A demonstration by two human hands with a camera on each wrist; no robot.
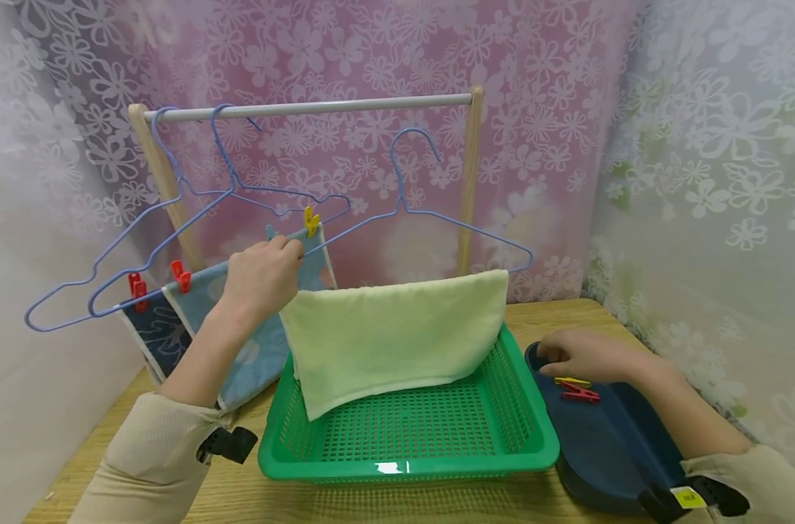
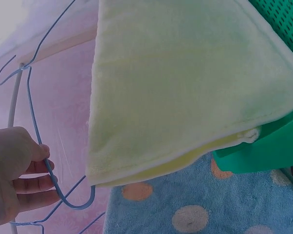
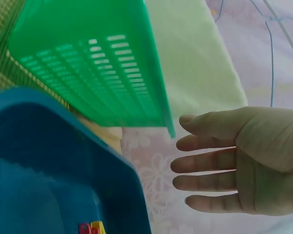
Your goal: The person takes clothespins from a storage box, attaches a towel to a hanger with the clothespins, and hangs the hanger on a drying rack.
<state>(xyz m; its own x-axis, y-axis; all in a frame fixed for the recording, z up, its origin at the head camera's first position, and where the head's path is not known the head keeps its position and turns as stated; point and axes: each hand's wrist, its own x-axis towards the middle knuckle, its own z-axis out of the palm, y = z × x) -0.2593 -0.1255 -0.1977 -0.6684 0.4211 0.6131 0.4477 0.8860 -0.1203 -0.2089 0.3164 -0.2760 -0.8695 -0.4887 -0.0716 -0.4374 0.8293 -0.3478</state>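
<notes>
A light yellow towel (image 1: 397, 335) hangs folded over the lower part of a blue wire hanger (image 1: 436, 214), above a green basket. My left hand (image 1: 261, 273) grips this hanger near its left end. In the left wrist view, the thumb and fingers (image 2: 37, 185) curl about the wire beside the towel's edge. My right hand (image 1: 587, 353) is over the far end of a dark blue tray (image 1: 606, 444), holding nothing; its fingers (image 3: 205, 183) look extended in the right wrist view. A red clothespin (image 1: 579, 393) and a yellow clothespin (image 1: 572, 381) lie in that tray.
The green basket (image 1: 406, 466) stands on a wooden table (image 1: 554, 313). Behind, a rack's rail (image 1: 371, 106) bears two blue hangers with a blue spotted towel (image 1: 256, 371) and a dark towel (image 1: 155, 327), held by clothespins. Flowered curtains (image 1: 718, 218) surround the table.
</notes>
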